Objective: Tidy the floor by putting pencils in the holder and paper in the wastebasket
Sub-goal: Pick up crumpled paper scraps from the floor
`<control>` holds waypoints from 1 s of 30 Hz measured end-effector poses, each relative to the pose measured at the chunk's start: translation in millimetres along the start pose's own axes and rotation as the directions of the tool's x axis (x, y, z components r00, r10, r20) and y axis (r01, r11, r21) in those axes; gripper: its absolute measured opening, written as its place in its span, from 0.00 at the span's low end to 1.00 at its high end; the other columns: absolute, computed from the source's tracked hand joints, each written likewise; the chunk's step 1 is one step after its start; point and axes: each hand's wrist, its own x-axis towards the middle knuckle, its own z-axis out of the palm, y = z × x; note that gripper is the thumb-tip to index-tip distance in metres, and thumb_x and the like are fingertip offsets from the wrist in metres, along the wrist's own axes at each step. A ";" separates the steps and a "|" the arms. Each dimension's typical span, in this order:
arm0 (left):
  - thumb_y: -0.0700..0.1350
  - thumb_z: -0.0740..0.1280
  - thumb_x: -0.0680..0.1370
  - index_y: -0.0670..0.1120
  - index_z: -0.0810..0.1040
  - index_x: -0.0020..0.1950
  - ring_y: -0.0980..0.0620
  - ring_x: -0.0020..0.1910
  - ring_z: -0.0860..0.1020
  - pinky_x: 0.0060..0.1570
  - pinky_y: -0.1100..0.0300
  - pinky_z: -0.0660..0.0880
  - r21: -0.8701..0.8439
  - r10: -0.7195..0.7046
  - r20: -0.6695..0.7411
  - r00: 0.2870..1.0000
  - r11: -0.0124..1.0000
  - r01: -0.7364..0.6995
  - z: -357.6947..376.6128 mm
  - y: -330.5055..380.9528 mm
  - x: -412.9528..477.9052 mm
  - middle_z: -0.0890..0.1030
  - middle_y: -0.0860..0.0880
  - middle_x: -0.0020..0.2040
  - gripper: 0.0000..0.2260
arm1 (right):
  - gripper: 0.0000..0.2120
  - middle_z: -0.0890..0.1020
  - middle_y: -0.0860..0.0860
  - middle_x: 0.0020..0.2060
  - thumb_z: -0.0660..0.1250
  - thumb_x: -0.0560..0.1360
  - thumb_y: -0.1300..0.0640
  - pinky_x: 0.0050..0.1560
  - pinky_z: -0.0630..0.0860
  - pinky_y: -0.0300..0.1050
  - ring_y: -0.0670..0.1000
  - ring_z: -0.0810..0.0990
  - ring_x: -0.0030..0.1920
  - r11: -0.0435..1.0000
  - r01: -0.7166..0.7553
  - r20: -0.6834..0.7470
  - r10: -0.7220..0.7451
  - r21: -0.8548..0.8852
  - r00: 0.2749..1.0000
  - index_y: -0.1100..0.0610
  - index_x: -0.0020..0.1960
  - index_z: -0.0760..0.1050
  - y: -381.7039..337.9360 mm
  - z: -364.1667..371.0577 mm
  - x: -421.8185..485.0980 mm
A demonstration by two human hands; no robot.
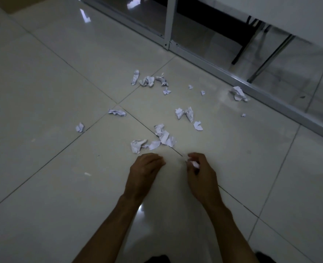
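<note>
— Low in the view, over the tiled floor [43, 186], what is seen of the hands?
— Two bare forearms are stretched forward. The left hand [145, 168] is turned back-up with its fingers bent under; whether anything is held there cannot be told. A small white paper scrap [194, 164] is pinched in the curled fingers of the right hand [199, 174].
— And just beyond them?
— A near cluster of crumpled paper [153, 142] is spread across a tile joint, close ahead of both hands. A tiny white fleck [87, 174] is seen well apart, to the left.
— Farther out?
— A pair of crumpled pieces [184, 113] is found right of centre, with a torn bit [198, 125] just beside it. Two single wads, one long [117, 112] and one small [80, 127], are scattered to the left. Beyond these, a far cluster [149, 80] is gathered near a tile corner, and a larger wad [238, 93] is lodged against the metal frame [299, 118] of a glass partition.
</note>
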 end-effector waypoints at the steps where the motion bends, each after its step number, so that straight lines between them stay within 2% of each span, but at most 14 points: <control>1: 0.38 0.73 0.75 0.43 0.88 0.52 0.46 0.53 0.85 0.57 0.55 0.78 -0.004 -0.025 -0.011 1.000 1.000 0.025 -0.2 -0.5 -1.0 0.87 0.46 0.53 0.08 | 0.11 0.82 0.43 0.49 0.63 0.81 0.62 0.50 0.71 0.26 0.39 0.79 0.50 1.000 0.013 0.022 -0.013 -0.001 1.000 0.48 0.59 0.76 -3.7 1.9 7.5; 3: 0.35 0.74 0.75 0.42 0.88 0.53 0.47 0.53 0.85 0.59 0.59 0.77 -0.015 -0.077 -0.027 0.997 0.997 0.077 -1.5 2.1 -2.9 0.87 0.46 0.54 0.09 | 0.14 0.81 0.47 0.55 0.61 0.81 0.64 0.52 0.68 0.24 0.43 0.78 0.54 0.998 0.037 0.047 -0.035 -0.042 0.998 0.52 0.63 0.76 -13.7 9.1 24.4; 4: 0.33 0.75 0.74 0.42 0.87 0.54 0.48 0.53 0.85 0.59 0.61 0.77 -0.044 -0.104 -0.040 0.994 0.994 0.102 -2.8 4.6 -4.6 0.87 0.46 0.54 0.10 | 0.14 0.81 0.49 0.56 0.60 0.81 0.63 0.52 0.69 0.26 0.45 0.78 0.56 0.997 0.030 0.055 -0.027 -0.065 0.998 0.52 0.64 0.76 -19.3 14.2 33.3; 6: 0.31 0.74 0.74 0.41 0.87 0.54 0.54 0.53 0.84 0.61 0.65 0.76 -0.135 -0.167 -0.081 0.983 0.979 0.155 -7.0 11.0 -9.7 0.87 0.48 0.53 0.11 | 0.15 0.80 0.52 0.56 0.64 0.81 0.56 0.52 0.72 0.37 0.51 0.79 0.56 0.992 0.010 0.081 0.000 -0.128 0.997 0.52 0.67 0.74 -27.9 24.4 47.9; 8: 0.32 0.74 0.75 0.43 0.87 0.55 0.62 0.54 0.81 0.61 0.69 0.75 -0.210 -0.234 -0.113 0.966 0.956 0.207 -13.9 16.0 -19.5 0.86 0.52 0.53 0.12 | 0.21 0.78 0.54 0.55 0.69 0.78 0.48 0.55 0.76 0.46 0.53 0.79 0.54 0.976 0.043 0.115 -0.018 -0.215 0.993 0.51 0.69 0.72 -33.7 33.2 54.7; 10: 0.35 0.74 0.76 0.47 0.87 0.54 0.66 0.54 0.81 0.59 0.67 0.76 -0.265 -0.317 -0.114 0.942 0.923 0.279 -20.3 19.3 -29.6 0.85 0.57 0.52 0.10 | 0.22 0.79 0.56 0.53 0.71 0.76 0.46 0.57 0.77 0.51 0.55 0.78 0.53 0.973 0.072 0.115 -0.047 -0.221 0.992 0.53 0.67 0.75 -33.9 40.0 56.1; 13: 0.42 0.73 0.78 0.52 0.86 0.54 0.63 0.53 0.83 0.57 0.63 0.79 -0.386 -0.468 -0.117 0.876 0.834 0.394 -30.6 20.4 -36.6 0.86 0.60 0.51 0.08 | 0.14 0.79 0.56 0.49 0.71 0.77 0.48 0.53 0.77 0.53 0.56 0.77 0.51 0.959 0.137 0.069 -0.124 -0.247 0.990 0.56 0.57 0.78 -27.3 46.3 51.6; 15: 0.41 0.73 0.78 0.56 0.84 0.56 0.59 0.52 0.84 0.57 0.61 0.80 -0.515 -0.570 -0.101 0.816 0.731 0.447 -38.6 20.2 -31.4 0.87 0.59 0.50 0.11 | 0.12 0.77 0.55 0.48 0.70 0.78 0.50 0.49 0.78 0.52 0.54 0.77 0.48 0.961 0.156 0.047 -0.149 -0.230 0.988 0.58 0.54 0.77 -20.9 45.9 44.1; 18: 0.39 0.74 0.77 0.56 0.80 0.63 0.53 0.53 0.85 0.55 0.60 0.81 -0.648 -0.629 -0.115 0.769 0.635 0.422 -51.1 17.0 -10.7 0.87 0.53 0.50 0.18 | 0.09 0.73 0.52 0.49 0.70 0.79 0.52 0.44 0.75 0.44 0.51 0.76 0.43 0.954 0.195 0.007 -0.199 -0.228 0.980 0.57 0.49 0.74 -8.0 42.7 24.6; 20: 0.39 0.73 0.78 0.56 0.80 0.62 0.52 0.54 0.84 0.54 0.59 0.81 -0.630 -0.602 -0.170 0.780 0.676 0.384 -56.8 15.1 7.7 0.86 0.52 0.51 0.16 | 0.08 0.72 0.51 0.48 0.68 0.81 0.55 0.42 0.74 0.43 0.50 0.75 0.41 0.939 0.231 -0.025 -0.245 -0.257 0.969 0.57 0.47 0.72 -2.9 41.9 11.2; 23: 0.37 0.66 0.81 0.51 0.82 0.60 0.53 0.55 0.82 0.55 0.62 0.79 -0.534 -0.512 -0.222 0.830 0.776 0.335 -55.2 9.7 36.6 0.84 0.54 0.55 0.12 | 0.05 0.76 0.54 0.45 0.63 0.83 0.63 0.43 0.78 0.53 0.54 0.76 0.42 0.926 0.259 -0.039 -0.280 -0.275 0.959 0.61 0.48 0.73 -0.5 41.1 -2.2; 25: 0.33 0.62 0.82 0.47 0.82 0.61 0.56 0.54 0.80 0.56 0.63 0.77 -0.481 -0.474 -0.197 0.858 0.810 0.336 -49.8 5.5 53.9 0.82 0.51 0.57 0.15 | 0.04 0.77 0.56 0.45 0.62 0.81 0.67 0.46 0.79 0.54 0.56 0.78 0.44 0.922 0.272 -0.003 -0.284 -0.274 0.959 0.62 0.50 0.75 2.7 38.3 -7.3; 27: 0.30 0.60 0.77 0.43 0.81 0.62 0.58 0.53 0.78 0.56 0.67 0.73 -0.432 -0.454 -0.165 0.876 0.831 0.349 -43.8 1.7 65.7 0.80 0.48 0.58 0.19 | 0.05 0.78 0.54 0.49 0.61 0.82 0.64 0.52 0.78 0.49 0.54 0.78 0.48 0.968 0.196 0.008 -0.197 -0.156 0.980 0.61 0.56 0.75 2.8 32.3 -10.9; 30: 0.27 0.65 0.70 0.43 0.80 0.61 0.59 0.53 0.75 0.53 0.73 0.69 -0.381 -0.457 -0.135 0.879 0.843 0.380 -35.9 -4.2 70.7 0.77 0.45 0.56 0.22 | 0.12 0.81 0.54 0.56 0.60 0.84 0.60 0.57 0.79 0.46 0.51 0.81 0.52 1.000 0.011 0.022 -0.011 0.004 1.000 0.59 0.65 0.75 3.4 22.0 -6.2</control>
